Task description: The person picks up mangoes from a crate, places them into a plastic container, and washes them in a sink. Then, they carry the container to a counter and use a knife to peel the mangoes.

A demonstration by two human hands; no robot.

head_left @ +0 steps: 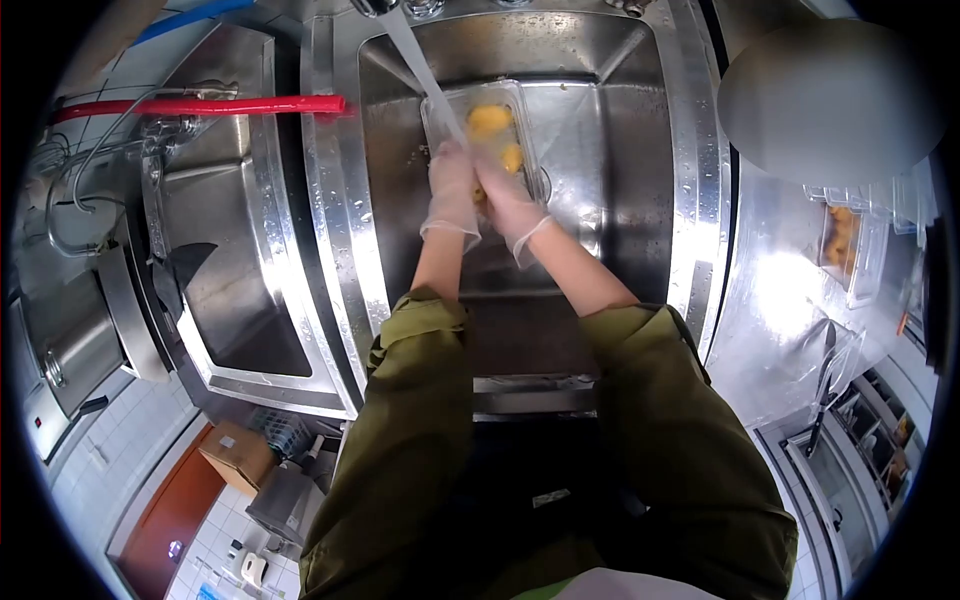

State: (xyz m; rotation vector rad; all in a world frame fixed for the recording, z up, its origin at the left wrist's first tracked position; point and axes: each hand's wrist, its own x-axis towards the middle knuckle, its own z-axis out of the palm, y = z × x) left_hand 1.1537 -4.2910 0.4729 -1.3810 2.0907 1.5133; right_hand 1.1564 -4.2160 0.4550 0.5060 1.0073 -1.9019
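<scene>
A clear plastic container [531, 128] lies in the steel sink [625, 160], and both gloved hands are at its near end. It holds yellow pieces [489, 120], one just beyond the fingers and one touching the right fingertips. A stream of water [422, 72] runs slantwise down onto the left hand [452, 188].

The container looks light and thin-walled, so it would likely flex under a squeeze and be slick when wet. The rim or a corner seems the soundest place to hold it. The yellow pieces look soft and slippery, likely to bruise if pinched, so they are better cupped.

The left fingers curl loosely under the water at the container's near edge. The right hand [512, 205] reaches in beside them, fingers bent around something yellow. How tightly either hand closes cannot be told. Well off to the right, another tray [868, 268] of similar food sits on the table [770, 300].
</scene>
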